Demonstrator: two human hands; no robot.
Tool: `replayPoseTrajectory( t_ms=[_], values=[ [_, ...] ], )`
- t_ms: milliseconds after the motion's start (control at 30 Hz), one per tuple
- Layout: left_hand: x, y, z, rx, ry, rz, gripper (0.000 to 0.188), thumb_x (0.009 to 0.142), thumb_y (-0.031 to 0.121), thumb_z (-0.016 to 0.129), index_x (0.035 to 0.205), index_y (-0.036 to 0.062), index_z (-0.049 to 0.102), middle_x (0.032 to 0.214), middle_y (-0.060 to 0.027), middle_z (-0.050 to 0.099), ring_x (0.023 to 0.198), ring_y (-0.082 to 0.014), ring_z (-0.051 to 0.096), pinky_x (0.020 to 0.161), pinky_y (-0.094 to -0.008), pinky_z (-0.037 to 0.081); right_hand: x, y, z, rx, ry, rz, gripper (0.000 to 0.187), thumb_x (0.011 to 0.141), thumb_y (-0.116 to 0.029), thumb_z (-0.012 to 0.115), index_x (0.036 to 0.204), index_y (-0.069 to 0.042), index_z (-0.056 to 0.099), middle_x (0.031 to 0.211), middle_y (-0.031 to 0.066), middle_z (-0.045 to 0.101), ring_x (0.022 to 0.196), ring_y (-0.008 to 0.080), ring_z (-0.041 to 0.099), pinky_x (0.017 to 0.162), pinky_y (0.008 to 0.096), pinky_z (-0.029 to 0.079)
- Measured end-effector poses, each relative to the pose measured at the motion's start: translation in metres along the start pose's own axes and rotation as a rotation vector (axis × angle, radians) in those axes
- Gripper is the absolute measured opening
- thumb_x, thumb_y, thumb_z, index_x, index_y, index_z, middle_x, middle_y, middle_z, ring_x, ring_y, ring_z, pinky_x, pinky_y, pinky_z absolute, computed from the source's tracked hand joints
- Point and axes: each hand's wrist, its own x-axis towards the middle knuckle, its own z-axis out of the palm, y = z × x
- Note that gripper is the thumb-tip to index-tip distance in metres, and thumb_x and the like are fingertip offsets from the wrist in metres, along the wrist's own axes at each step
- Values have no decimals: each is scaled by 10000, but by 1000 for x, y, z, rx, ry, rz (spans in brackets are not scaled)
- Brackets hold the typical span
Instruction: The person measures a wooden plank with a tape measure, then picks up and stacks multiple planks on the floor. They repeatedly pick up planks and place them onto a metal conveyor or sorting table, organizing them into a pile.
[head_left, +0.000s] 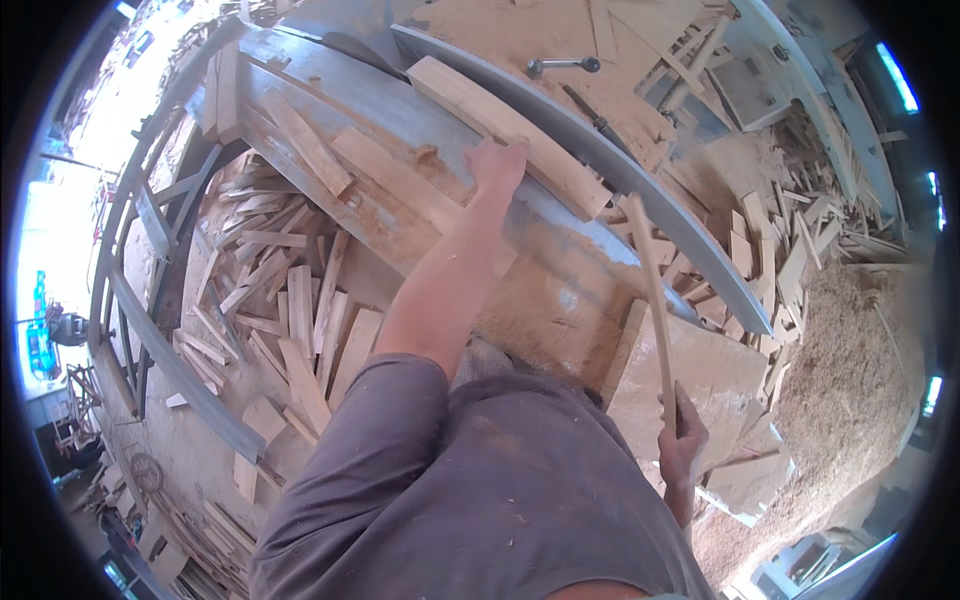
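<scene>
Here, we see the right hand clamped on a thin wooden strip; the left hand meets a thick beam, its grip we cannot tell.

The beam and stick are pale tan, the tabletop blue-grey with patches of brown sawdust, the shirt a dull purplish grey.
</scene>
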Motion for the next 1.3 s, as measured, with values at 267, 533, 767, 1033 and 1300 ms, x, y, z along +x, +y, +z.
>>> replayPoseTrajectory(
  t_ms=[267,533,767,1033,1300],
  values=[
    [13,-12,39,33,9,101,668,908,303,661,1426,-95,524,1448,-284,516,1396,-423,398,1201,-482,271,60,48,-43,-40,-191,-73,689,717,99,459,1373,2,647,1243,173,702,1140,243,670,923,322,504],
    [-51,-10,91,-133,130,190,855,899,160,696,1583,-95,253,1690,-262,194,1578,-382,168,1293,-447,133,128,55,-57,121,-313,39,670,723,124,468,1358,24,655,1260,140,695,1173,201,634,1024,319,473],
    [-25,-12,82,-377,141,176,885,883,61,703,1580,-140,195,1708,-259,139,1593,-323,154,1291,-363,136,136,53,-36,187,-351,37,660,709,106,477,1346,64,646,1281,149,682,1198,211,622,1054,332,454],
    [-7,-12,65,-322,128,183,885,890,83,697,1589,-117,193,1706,-260,133,1591,-346,151,1303,-383,124,141,42,-18,235,-386,51,686,704,106,479,1370,59,635,1261,164,688,1231,241,613,1068,334,457],
    [3,-9,66,-410,139,165,892,883,42,689,1586,-134,169,1704,-277,116,1597,-336,129,1298,-357,118,156,41,-9,264,-388,45,707,688,129,480,1379,73,621,1342,181,650,1288,245,594,1130,345,420]
  ],
)
